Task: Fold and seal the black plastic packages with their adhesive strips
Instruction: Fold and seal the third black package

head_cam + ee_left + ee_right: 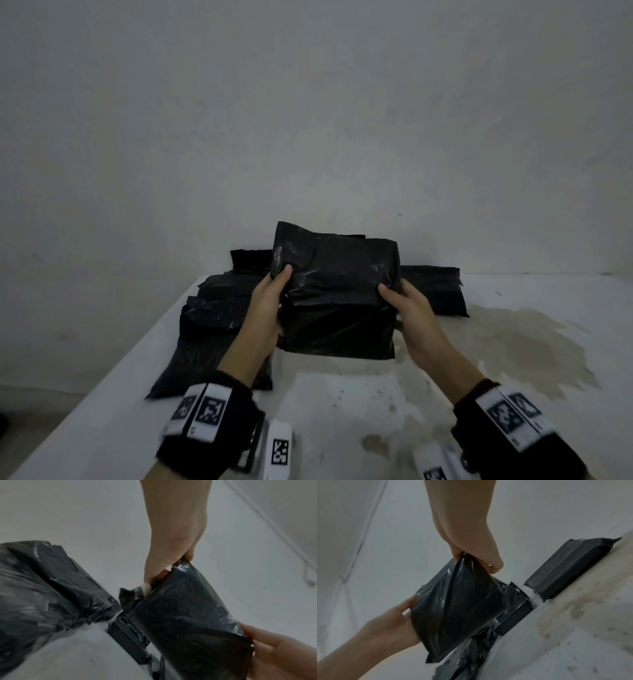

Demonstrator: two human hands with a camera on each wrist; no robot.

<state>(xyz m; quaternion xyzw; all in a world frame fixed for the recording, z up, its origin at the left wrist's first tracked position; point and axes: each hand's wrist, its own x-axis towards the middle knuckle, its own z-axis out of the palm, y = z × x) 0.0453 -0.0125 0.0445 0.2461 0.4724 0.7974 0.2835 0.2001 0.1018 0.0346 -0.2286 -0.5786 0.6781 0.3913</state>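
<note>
**Black plastic package held up between both hands, fold under way**

The black plastic package (pixel 334 291) is lifted off the tabletop (pixel 445 394), held above it in front of the wall. Going left to right: a heap of further black packages (pixel 212 318) lies at the tabletop's left edge. Next, the left hand (pixel 265 308) grips the held package's left side, thumb on the near face and fingers (pixel 412 601) curled behind. In the middle, the upper part of the package looks doubled over the lower part, which hangs as a loose flap. The right hand (pixel 411 318) clasps the right side; in the left wrist view its fingers (pixel 150 577) pinch the edge beside a pale strip (pixel 145 589), probably the adhesive. Farther right, one flat package (pixel 435 291) lies against the wall.

To fold well, I would keep both edges level, draw the film taut so no crease crosses the strip, then press along it from one end to the other.
</note>
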